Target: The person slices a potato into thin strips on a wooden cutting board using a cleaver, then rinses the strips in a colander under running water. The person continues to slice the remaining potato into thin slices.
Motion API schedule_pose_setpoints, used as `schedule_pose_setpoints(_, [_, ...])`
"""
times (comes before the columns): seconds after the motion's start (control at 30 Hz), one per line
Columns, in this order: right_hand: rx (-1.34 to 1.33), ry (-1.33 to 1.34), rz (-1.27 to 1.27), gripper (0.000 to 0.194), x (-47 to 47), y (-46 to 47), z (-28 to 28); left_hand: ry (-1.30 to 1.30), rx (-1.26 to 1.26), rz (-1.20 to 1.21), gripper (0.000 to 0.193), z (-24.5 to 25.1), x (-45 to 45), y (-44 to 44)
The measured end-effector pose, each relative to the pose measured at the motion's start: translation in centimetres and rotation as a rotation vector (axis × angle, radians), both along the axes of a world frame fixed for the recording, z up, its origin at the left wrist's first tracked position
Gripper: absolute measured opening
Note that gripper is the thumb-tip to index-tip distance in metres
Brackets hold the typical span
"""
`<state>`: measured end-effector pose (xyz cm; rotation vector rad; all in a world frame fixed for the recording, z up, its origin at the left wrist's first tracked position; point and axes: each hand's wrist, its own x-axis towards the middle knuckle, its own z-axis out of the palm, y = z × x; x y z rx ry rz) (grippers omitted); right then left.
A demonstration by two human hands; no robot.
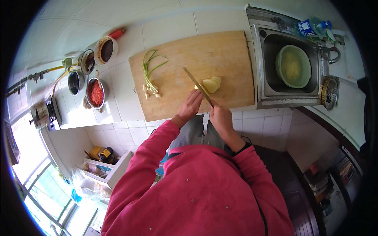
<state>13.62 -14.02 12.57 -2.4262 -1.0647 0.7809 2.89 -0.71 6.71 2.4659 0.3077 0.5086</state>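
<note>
My right hand (221,118) grips the handle of a kitchen knife (193,77), seen nearly edge-on, its blade slanting up and left over the wooden cutting board (233,53). Close to the blade's left side, my left hand (190,103) presses its fingers down on a pale yellow vegetable piece (195,87), probably peeled potato, mostly hidden under the fingers. Overlapping cut pieces (211,84) of the same pale vegetable lie just right of the blade. On the board's left part rest thin green scallions (146,68) and several peeled garlic cloves (152,89).
Left of the board stand a bowl of shredded orange-red vegetable (95,93), a dark pot (75,83) and a white tub of dark sauce (105,50). At right, a steel sink (267,79) holds a pale green basin (280,66). A bottle (310,27) stands behind the faucet (335,56).
</note>
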Motion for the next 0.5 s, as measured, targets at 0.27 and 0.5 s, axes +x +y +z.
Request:
schedule_pose_setpoints(0.27, [-0.066,0.017,0.007,0.033,0.2,0.1,0.9,0.027,-0.016,0.018,0.026,0.9,0.5,0.0])
schedule_pose_setpoints(0.5, [-0.106,0.071,0.002,0.026,0.7,0.2,1.3,0.003,-0.010,0.040,0.026,1.0,0.8,0.0])
